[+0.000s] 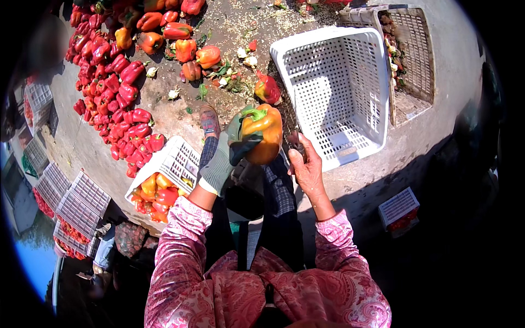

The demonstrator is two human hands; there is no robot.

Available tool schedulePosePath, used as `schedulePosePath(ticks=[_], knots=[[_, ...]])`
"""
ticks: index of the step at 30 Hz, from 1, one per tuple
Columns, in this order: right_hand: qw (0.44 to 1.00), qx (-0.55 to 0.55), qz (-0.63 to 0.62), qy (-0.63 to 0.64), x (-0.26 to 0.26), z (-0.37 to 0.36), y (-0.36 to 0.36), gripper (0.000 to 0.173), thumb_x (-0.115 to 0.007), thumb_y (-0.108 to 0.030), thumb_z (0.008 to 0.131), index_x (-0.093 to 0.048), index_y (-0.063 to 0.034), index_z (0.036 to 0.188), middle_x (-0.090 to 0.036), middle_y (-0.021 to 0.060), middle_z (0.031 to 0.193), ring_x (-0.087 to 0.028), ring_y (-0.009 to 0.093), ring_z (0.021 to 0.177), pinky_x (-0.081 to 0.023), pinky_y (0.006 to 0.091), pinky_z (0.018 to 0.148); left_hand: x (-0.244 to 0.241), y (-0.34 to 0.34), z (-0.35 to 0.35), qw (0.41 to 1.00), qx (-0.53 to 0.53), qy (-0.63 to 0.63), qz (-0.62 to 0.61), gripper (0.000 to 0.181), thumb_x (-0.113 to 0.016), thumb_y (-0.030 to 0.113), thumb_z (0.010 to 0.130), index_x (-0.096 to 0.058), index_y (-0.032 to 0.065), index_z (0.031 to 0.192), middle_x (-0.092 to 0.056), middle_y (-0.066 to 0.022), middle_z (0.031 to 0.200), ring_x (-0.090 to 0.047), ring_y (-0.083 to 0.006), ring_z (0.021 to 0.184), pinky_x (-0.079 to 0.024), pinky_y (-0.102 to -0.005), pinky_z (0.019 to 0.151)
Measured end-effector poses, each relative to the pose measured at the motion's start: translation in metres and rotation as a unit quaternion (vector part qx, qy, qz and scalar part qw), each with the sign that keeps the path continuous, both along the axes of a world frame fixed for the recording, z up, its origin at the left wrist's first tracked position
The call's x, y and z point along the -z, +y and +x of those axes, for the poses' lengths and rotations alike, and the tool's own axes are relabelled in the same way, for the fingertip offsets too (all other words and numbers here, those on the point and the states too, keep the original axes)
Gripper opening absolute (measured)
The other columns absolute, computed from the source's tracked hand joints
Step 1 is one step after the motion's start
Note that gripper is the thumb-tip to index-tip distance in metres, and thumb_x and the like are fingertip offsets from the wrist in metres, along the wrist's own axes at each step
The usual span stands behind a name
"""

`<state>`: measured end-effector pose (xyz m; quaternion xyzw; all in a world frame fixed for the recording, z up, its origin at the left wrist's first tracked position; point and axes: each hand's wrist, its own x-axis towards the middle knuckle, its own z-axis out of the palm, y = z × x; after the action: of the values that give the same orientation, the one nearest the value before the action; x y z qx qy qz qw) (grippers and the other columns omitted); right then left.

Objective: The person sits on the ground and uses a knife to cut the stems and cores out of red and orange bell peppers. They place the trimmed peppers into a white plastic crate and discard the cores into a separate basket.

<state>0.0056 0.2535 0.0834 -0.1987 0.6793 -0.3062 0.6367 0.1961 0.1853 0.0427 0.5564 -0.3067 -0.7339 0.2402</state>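
My left hand (223, 153), in a grey-green knit glove with dark coated fingers, grips a large orange-yellow bell pepper (264, 137). The pepper's green stem points up and to the left. Just right of it is my bare right hand (307, 164), its thumb and fingers closed around a small dark tool (296, 141). Fingers and shadow hide most of that tool, so its kind cannot be told. A red bell pepper (267, 89) lies on the ground beyond my hands. To the right, a white perforated plastic crate (381, 86) is tipped with its mouth towards me.
A heap of red bell peppers (108, 88) spreads over the concrete at left. Near my left forearm sits a white crate (178, 158) of orange and red peppers. A dirty crate (414, 53) at upper right holds scraps. Seeds and cut cores (250, 61) litter the ground.
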Motion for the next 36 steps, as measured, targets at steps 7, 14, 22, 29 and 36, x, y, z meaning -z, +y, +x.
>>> schedulePosePath(ticks=[7, 14, 22, 29, 36], knots=[[0.994, 0.059, -0.022, -0.09, -0.002, -0.005, -0.022, 0.072, -0.075, -0.017, 0.079, -0.038, -0.0061, 0.14, -0.061, 0.0001, 0.087, -0.051, 0.003, 0.056, -0.043, 0.0161, 0.047, -0.04, -0.013, -0.038, 0.997, 0.071, -0.013, -0.003, 0.058, -0.072, 0.019, 0.081, -0.045, 0.0018, 0.13, -0.058, -0.0098, 0.119, -0.057, -0.0171, 0.106, -0.047, -0.0292, 0.088], [0.968, 0.087, 0.047, -0.231, -0.01, -0.019, -0.024, 0.067, -0.073, -0.004, 0.076, -0.042, -0.0095, 0.135, -0.062, 0.0007, 0.079, -0.046, 0.003, 0.043, -0.041, 0.018, 0.041, -0.029, 0.001, -0.035, 0.957, 0.211, -0.094, -0.178, 0.034, -0.06, 0.019, 0.09, -0.055, 0.0013, 0.118, -0.064, -0.009, 0.108, -0.062, -0.0147, 0.095, -0.05, -0.0285, 0.083], [0.955, 0.073, 0.121, -0.262, -0.031, 0.015, -0.002, 0.056, -0.071, -0.007, 0.077, -0.048, -0.0066, 0.128, -0.061, 0.002, 0.08, -0.051, 0.006, 0.047, -0.04, 0.0188, 0.04, -0.047, 0.046, 0.009, 0.958, 0.196, -0.112, -0.176, 0.052, -0.071, 0.042, 0.075, -0.059, 0.0057, 0.109, -0.063, -0.011, 0.101, -0.063, -0.0258, 0.086, -0.051, -0.037, 0.074], [0.956, -0.044, 0.224, -0.186, -0.043, 0.054, 0.013, 0.048, -0.073, -0.01, 0.077, -0.052, -0.0067, 0.12, -0.06, 0.001, 0.075, -0.051, 0.007, 0.046, -0.04, 0.0206, 0.038, -0.081, 0.057, 0.047, 0.95, -0.122, 0.068, 0.28, 0.055, -0.064, 0.047, 0.083, -0.052, 0.0065, 0.119, -0.061, -0.0078, 0.107, -0.062, -0.0223, 0.09, -0.051, -0.0371, 0.077], [0.937, -0.126, 0.282, -0.163, -0.047, 0.138, 0.009, 0.038, -0.074, -0.01, 0.076, -0.055, -0.0041, 0.108, -0.06, 0.0025, 0.071, -0.051, 0.01, 0.043, -0.04, 0.0215, 0.037, -0.074, 0.116, 0.117, 0.873, -0.374, 0.185, 0.254, 0.054, -0.059, 0.047, 0.087, -0.049, 0.0066, 0.123, -0.059, -0.0075, 0.112, -0.06, -0.0211, 0.097, -0.049, -0.0362, 0.083]])
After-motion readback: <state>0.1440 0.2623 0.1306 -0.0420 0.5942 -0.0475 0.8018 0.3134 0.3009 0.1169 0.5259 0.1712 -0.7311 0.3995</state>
